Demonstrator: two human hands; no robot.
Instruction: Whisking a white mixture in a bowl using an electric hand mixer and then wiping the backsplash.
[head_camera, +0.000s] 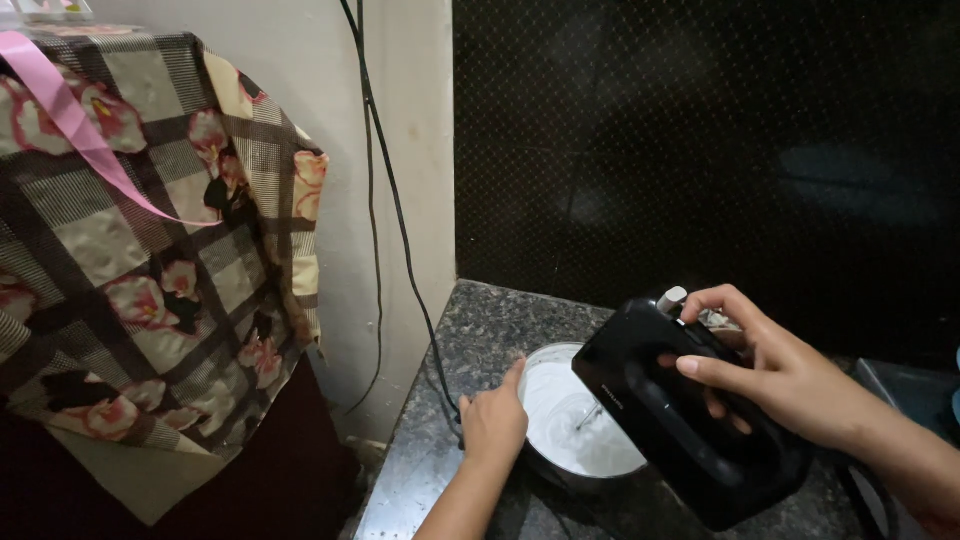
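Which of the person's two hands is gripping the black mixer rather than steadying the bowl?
The right hand grips the black hand mixer; the left hand only rests against the bowl's rim.

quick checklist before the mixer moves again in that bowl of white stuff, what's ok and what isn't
1. Left hand steadies the bowl at its rim: ok.
2. Right hand grips the black hand mixer by its handle: ok.
3. Beater sits down inside the white mixture, not above the rim: ok.
4. Left fingers clear of the beater: ok, they rest on the outer rim.
5. Black cord hangs down the wall close behind the bowl: cannot tell if it is slack enough.
6. Bowl sits flat on the granite counter: cannot tell, the base is hidden.
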